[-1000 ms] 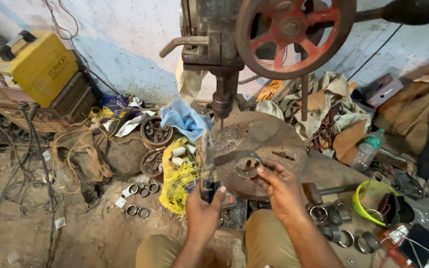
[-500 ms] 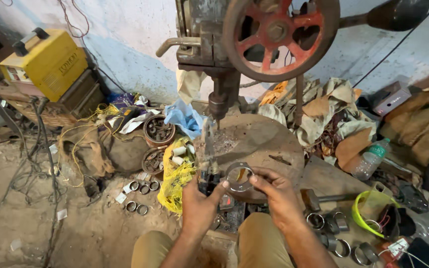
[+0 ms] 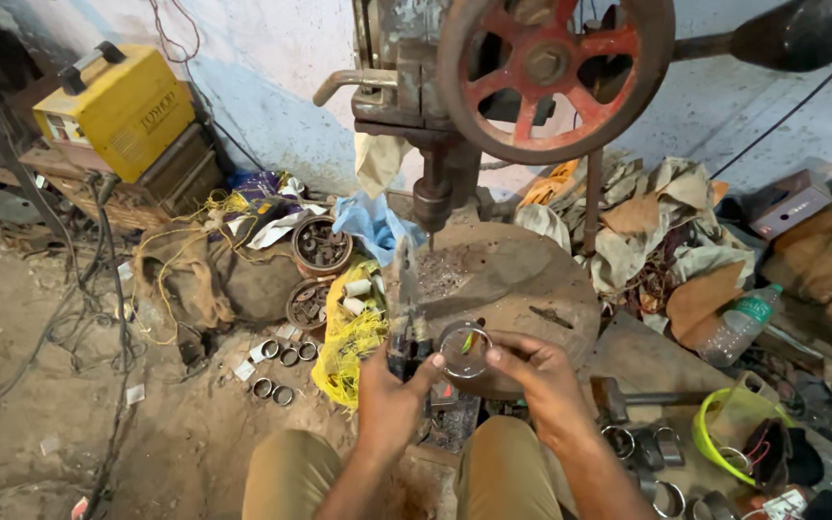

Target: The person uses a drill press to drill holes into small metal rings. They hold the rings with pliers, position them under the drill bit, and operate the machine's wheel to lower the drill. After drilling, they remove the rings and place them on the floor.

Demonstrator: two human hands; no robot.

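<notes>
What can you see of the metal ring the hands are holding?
The metal ring is a short, grey, dull steel ring, open through its middle, with something green showing inside. It is held at the near edge of the round drill table, its opening facing the camera. The right hand pinches its right side; the left hand touches its left.

**Metal ring and pliers, held at the drill table**

Metal ring [image 3: 463, 351]: short, round, hollow sleeve of dull grey steel, open end facing up, a green glint inside. Held just over the near edge of the round surface [image 3: 522, 279].

Pliers [image 3: 403, 323]: long, dark, worn tool, standing near upright, jaws pointing up, just left of the ring.
</notes>
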